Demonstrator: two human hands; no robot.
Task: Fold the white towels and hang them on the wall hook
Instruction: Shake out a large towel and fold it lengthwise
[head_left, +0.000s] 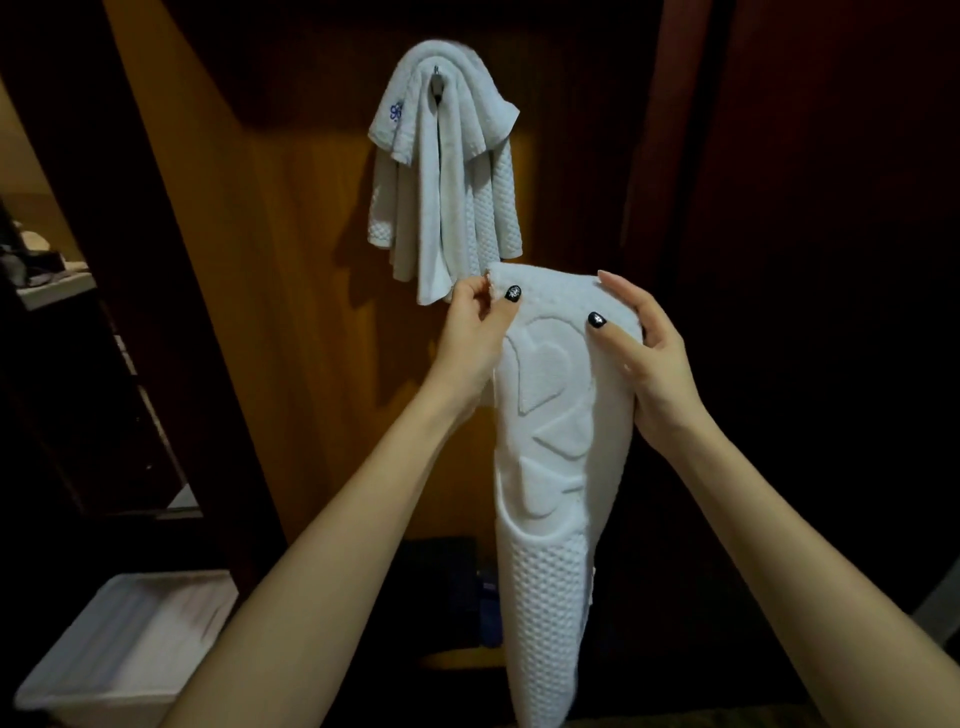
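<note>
1. Warm brown wooden wall panelling (311, 260) fills the view, dim at both sides.
2. High on it we see a small metal wall hook (439, 73), almost buried under a bundle of white waffle-textured towels (441, 171) draped over it and hanging in loose folds; one fold carries a small blue mark.
3. Just below that bundle we hold up a long white folded towel (550, 467), embossed with heart shapes in its upper part and waffle-textured lower down. It hangs straight down between our forearms, and its top edge reaches the lowest ends of the hung bundle.
4. Our left hand (478, 332) pinches the towel's upper left corner, its dark-painted thumbnail on the front.
5. Our right hand (644, 358) grips the upper right edge, thumb pressed on the front and fingers curled round the side.
6. On the floor at lower left sits a white rectangular plastic tub (119, 649).
</note>
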